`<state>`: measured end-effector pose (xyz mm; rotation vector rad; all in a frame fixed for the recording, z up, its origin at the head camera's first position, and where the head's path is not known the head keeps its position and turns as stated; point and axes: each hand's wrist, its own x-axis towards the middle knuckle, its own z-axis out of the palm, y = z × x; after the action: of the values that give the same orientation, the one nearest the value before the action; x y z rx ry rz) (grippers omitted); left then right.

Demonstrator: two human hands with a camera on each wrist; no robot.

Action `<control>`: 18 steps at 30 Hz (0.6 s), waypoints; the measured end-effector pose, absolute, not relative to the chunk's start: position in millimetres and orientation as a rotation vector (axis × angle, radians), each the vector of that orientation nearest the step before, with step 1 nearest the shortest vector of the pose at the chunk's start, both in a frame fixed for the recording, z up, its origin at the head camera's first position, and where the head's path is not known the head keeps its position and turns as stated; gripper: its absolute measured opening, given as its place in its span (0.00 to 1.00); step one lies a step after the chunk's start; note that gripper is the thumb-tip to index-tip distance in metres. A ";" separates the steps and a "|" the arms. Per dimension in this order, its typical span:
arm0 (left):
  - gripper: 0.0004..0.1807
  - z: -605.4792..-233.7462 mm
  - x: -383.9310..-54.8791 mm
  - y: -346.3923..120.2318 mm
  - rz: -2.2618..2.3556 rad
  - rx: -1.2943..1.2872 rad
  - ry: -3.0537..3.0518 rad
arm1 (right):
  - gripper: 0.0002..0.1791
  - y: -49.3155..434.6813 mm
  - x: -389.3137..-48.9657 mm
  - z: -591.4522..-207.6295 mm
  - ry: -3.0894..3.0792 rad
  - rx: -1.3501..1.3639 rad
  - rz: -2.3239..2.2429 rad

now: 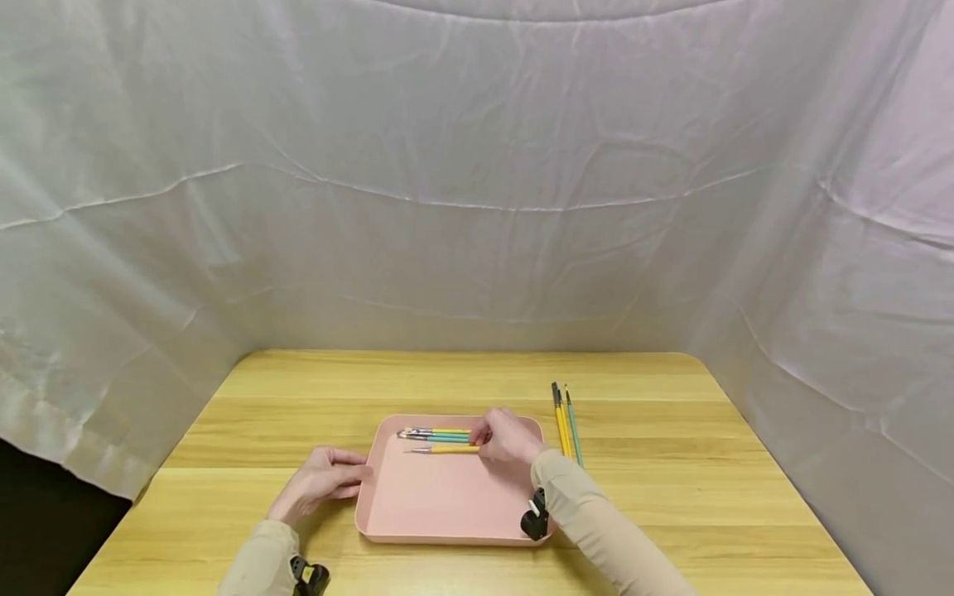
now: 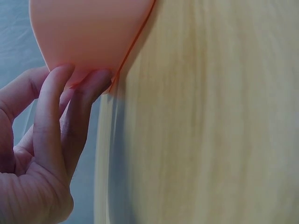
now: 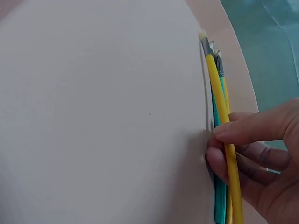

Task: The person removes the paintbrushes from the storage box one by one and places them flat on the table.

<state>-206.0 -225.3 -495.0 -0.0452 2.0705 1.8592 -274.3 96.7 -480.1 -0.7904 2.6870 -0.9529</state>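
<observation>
Yellow paintbrush in right hand, pink tray touching left hand

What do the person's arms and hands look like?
The left sleeve and right sleeve are plain beige. The left hand and right hand wear no gloves. The left camera and right camera on the wrists are small and black; the right one has a white bit.

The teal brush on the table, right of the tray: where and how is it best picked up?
Probably mid-handle, pinched across its thin width, coming from above and slightly from the right. The teal brush looks slim and lies flat, pointing away from the person, with yellow brushes close along its left side.
</observation>
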 end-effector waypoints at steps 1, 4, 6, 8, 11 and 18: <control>0.21 -494.4 -205.8 -225.3 1.858 -0.043 2.071 | 0.09 96.6 -274.2 -479.8 2.672 -0.780 -0.964; 0.22 -493.0 -205.1 -225.1 1.860 -0.038 2.067 | 0.08 97.2 -273.8 -478.3 2.633 -0.753 -1.002; 0.22 -493.1 -205.1 -225.2 1.861 -0.038 2.065 | 0.09 97.7 -273.9 -477.5 2.629 -0.733 -1.012; 0.22 -493.4 -205.5 -225.5 1.862 -0.037 2.062 | 0.09 98.3 -273.9 -476.8 2.633 -0.719 -1.015; 0.22 -494.4 -206.0 -225.8 1.864 -0.039 2.060 | 0.10 99.0 -273.9 -475.8 2.641 -0.693 -1.028; 0.22 -494.8 -206.4 -224.9 1.855 -0.048 2.074 | 0.10 103.6 -272.2 -470.3 2.636 -0.626 -1.101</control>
<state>-206.4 -224.9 -494.8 -0.0481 2.0737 1.8546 -272.2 103.6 -470.3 -0.6259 2.6364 -1.1012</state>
